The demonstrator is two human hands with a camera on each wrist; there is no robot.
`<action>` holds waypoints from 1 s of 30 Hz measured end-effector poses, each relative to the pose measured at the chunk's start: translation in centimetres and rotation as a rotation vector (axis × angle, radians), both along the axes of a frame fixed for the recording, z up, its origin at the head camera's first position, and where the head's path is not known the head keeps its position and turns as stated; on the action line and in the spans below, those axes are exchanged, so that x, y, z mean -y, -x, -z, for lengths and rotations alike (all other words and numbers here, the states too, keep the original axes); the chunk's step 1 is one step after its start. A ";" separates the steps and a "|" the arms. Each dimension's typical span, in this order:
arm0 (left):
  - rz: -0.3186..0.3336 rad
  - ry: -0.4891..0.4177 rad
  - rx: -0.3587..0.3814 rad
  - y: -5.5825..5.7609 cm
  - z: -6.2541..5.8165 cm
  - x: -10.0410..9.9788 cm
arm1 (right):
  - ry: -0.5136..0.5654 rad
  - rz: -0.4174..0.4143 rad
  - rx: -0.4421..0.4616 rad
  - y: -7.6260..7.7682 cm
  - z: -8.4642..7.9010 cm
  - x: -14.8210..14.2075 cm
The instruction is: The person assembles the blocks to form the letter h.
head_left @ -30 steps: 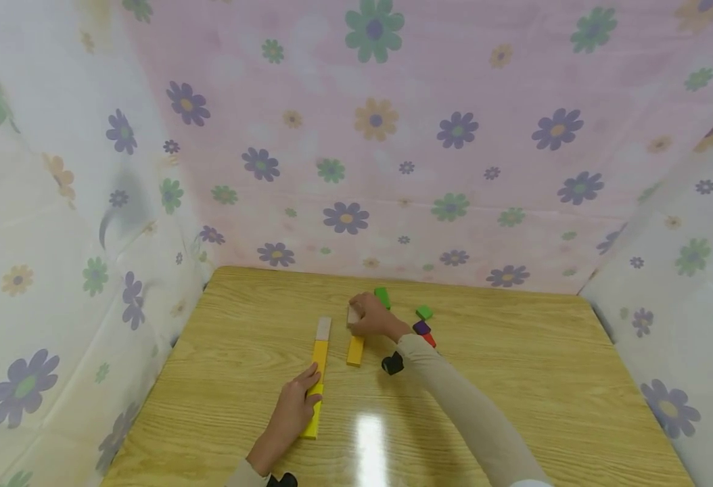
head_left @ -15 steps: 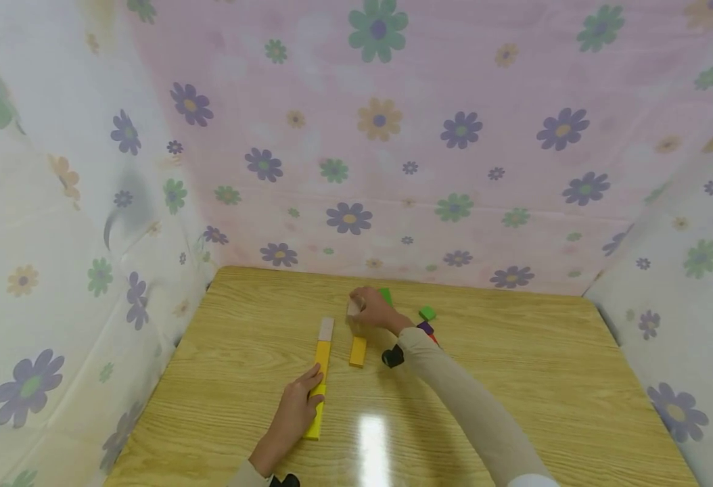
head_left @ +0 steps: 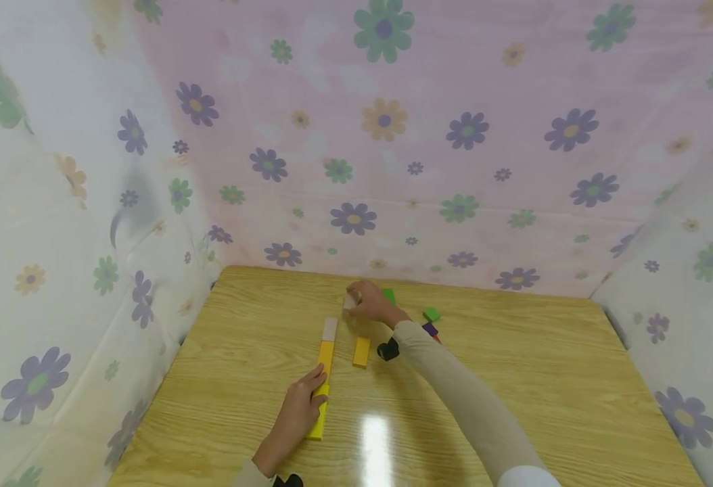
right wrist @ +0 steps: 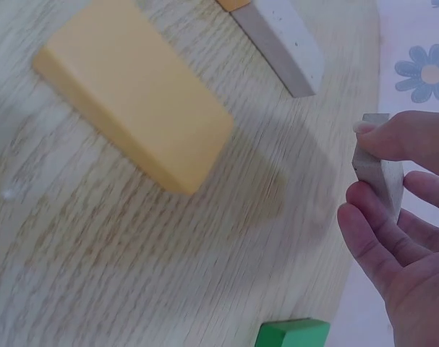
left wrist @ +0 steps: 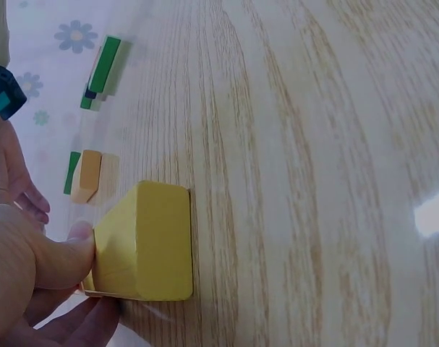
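Observation:
A row of blocks runs away from me on the table: a yellow block [head_left: 317, 427], an orange block [head_left: 326, 353] and a pale wooden block [head_left: 329, 329] at the far end. My left hand [head_left: 297, 408] grips the yellow block, thumb on one side and fingers on the other, partly covering the row. Between thumb and fingertips, my right hand [head_left: 373, 303] pinches a second pale block [right wrist: 382, 176], apparently held above the table beyond the row's far end. A loose orange block [head_left: 361, 352] lies right of the row, apart from both hands.
Past my right hand lies a green block [head_left: 389, 296], partly hidden. Farther right are a smaller green block [head_left: 431, 314], a purple block [head_left: 430, 329] and a bit of red. Flowered cloth [head_left: 356, 169] encloses the table's back and sides.
My right hand has carried the pale block away from the loose orange block, farther back and slightly left. The left hand has kept its grip on the yellow block.

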State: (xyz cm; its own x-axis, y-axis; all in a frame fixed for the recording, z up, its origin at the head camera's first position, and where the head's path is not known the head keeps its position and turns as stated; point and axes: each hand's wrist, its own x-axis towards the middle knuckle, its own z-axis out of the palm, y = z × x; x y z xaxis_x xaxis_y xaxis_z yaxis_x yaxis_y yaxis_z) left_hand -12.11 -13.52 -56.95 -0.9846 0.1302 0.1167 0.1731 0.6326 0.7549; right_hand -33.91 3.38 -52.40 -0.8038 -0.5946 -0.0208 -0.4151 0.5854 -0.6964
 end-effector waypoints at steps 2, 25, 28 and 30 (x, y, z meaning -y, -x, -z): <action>0.004 0.003 -0.005 0.0 0.0 0.0 | -0.004 -0.004 -0.005 0.2 0.2 0.3; 0.000 0.005 0.000 0.2 -0.1 0.1 | 0.026 0.024 -0.029 -0.4 1.8 3.5; -0.004 0.003 0.016 0.2 -0.2 0.1 | 0.021 0.005 -0.037 -0.7 2.3 3.9; -0.004 0.007 0.019 0.1 -0.2 0.1 | 0.021 -0.008 -0.039 -1.0 2.5 4.1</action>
State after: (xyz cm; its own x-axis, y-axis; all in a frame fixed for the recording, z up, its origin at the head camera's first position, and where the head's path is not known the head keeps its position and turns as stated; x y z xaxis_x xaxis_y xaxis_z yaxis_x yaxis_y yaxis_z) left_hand -12.25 -13.65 -56.77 -0.9872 0.1269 0.0970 0.1561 0.6384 0.7537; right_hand -32.94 -0.76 -54.89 -0.7988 -0.6011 0.0229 -0.4466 0.5671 -0.6920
